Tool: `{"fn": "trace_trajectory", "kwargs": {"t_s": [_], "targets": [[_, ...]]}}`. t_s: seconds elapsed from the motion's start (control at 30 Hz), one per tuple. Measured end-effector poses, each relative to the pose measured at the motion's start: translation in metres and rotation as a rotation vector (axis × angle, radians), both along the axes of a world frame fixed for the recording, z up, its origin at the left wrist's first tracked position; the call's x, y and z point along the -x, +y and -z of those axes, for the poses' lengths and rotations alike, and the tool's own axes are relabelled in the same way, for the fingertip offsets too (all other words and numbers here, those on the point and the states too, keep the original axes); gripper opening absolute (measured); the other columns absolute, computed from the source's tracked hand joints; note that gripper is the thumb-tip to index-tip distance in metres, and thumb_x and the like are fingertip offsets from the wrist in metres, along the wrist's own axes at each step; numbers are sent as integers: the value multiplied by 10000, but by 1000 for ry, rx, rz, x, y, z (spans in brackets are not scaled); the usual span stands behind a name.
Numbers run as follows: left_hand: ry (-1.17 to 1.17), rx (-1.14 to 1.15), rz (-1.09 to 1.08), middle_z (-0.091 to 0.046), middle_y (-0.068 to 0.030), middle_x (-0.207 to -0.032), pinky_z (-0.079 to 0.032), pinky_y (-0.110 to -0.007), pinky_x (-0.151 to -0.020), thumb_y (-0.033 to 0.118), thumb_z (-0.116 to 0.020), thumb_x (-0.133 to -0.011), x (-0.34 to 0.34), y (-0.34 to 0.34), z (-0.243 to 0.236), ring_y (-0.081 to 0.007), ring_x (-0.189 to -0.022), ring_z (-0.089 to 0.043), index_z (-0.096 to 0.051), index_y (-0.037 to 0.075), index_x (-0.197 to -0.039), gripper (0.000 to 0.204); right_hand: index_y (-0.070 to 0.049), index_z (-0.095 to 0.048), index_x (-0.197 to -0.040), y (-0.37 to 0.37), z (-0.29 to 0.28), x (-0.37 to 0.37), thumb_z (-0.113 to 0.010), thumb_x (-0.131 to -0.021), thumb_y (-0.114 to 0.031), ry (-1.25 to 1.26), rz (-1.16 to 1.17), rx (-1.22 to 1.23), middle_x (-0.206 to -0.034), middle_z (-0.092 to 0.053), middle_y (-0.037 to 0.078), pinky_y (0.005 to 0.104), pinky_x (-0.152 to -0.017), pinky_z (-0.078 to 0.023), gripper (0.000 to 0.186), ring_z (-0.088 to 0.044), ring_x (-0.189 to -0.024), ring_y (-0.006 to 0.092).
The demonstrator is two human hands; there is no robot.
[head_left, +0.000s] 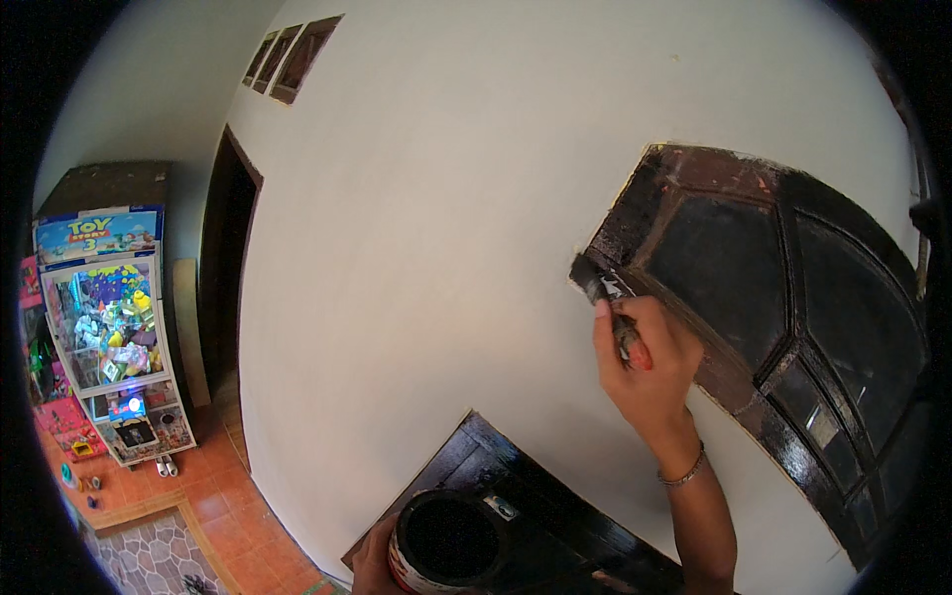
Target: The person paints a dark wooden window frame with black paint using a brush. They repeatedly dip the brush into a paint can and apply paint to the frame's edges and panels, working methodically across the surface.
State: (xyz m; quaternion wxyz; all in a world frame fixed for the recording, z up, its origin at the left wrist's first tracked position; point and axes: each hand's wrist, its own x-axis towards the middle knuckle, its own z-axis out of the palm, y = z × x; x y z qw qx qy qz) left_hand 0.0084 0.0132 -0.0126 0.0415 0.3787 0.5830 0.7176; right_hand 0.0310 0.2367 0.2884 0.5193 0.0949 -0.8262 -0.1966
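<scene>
My right hand (650, 362) is closed around a paintbrush (613, 296) with a reddish handle end. Its dark bristles touch the lower left corner of a window frame (684, 322) set in the white wall. Parts of that frame are glossy black, while other stretches look dull brown. Down at the lower edge, my left hand (375, 560) grips an open paint can (448, 540) from its left side; the inside is black. Most of the left fingers are hidden by the can. Behind the can lies a glossy black door panel (555, 496) with a small metal plate.
A claw machine (109, 327) full of toys stands at the far left on orange floor tiles (218, 506). Beside it is a dark doorway (226, 258). Small vents (293, 59) sit high in the white wall (446, 218). Shoes (167, 465) lie by the machine.
</scene>
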Motion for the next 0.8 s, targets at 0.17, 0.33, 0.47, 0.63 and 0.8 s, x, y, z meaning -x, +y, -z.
{"fn": "trace_trajectory", "kwargs": {"t_s": [0.17,0.33,0.47,0.63,0.8], "targets": [[-5,3,3,-660,-216,-1299,-538,-444,-1023,330,-1036,-563,0,-1,-1,-312,-1204,-663,-439,-29,-1457,1133,-35,-604,-878,0,-3,-1,-767,-863,4,40,96,-112,-716,-604,110,371,-525,-487,168,-616,-580,269],[-26,-8,19,-662,-216,-1297,-539,-442,-1022,331,-1036,-562,0,0,-2,-310,-1199,-666,-438,-32,-1460,1138,-37,-597,-868,0,-4,-3,-766,-854,2,89,18,-112,-707,-599,105,370,-499,-469,175,-611,-564,260],[-24,-13,19,-663,-217,-1295,-540,-441,-1022,321,-1034,-562,1,0,-2,-307,-1197,-667,-442,-34,-1457,1130,-20,-615,-867,-2,-3,-7,-769,-858,7,41,150,-118,-702,-627,106,341,-501,-463,157,-607,-545,233],[-32,-32,19,-662,-213,-1297,-535,-439,-1032,311,-1031,-562,2,1,1,-304,-1204,-663,-443,-38,-1457,1126,-41,-612,-891,-3,-1,-11,-774,-845,-2,75,68,-134,-728,-610,109,364,-528,-497,173,-621,-588,274],[-14,-27,21,-661,-210,-1298,-533,-438,-1036,315,-1032,-558,2,0,1,-303,-1210,-660,-441,-37,-1461,1136,-13,-621,-864,-3,0,-11,-767,-845,30,42,157,-159,-719,-644,124,326,-521,-479,154,-610,-553,244]]}}
